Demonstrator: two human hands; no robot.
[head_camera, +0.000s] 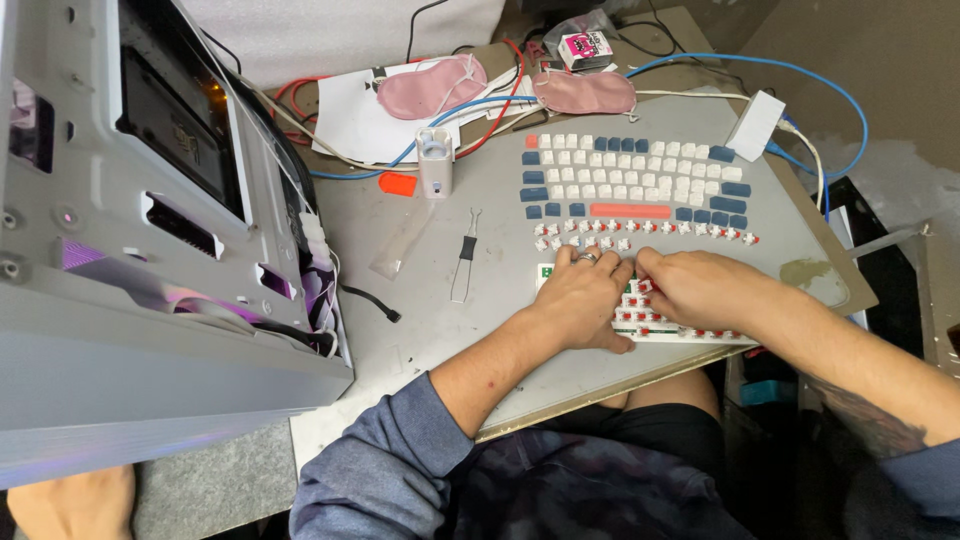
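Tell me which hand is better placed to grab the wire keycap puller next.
Left, probably. The left hand rests on the bare keyboard on the side nearer the wire keycap puller, which lies just to its left. The right hand would have to cross over it.

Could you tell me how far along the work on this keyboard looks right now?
Done: white, blue and coral keycaps lie in rows on the grey board, loose red-stemmed switches below them. In hand: left hand and right hand press on the white keyboard frame. Left: several switches remain seated.
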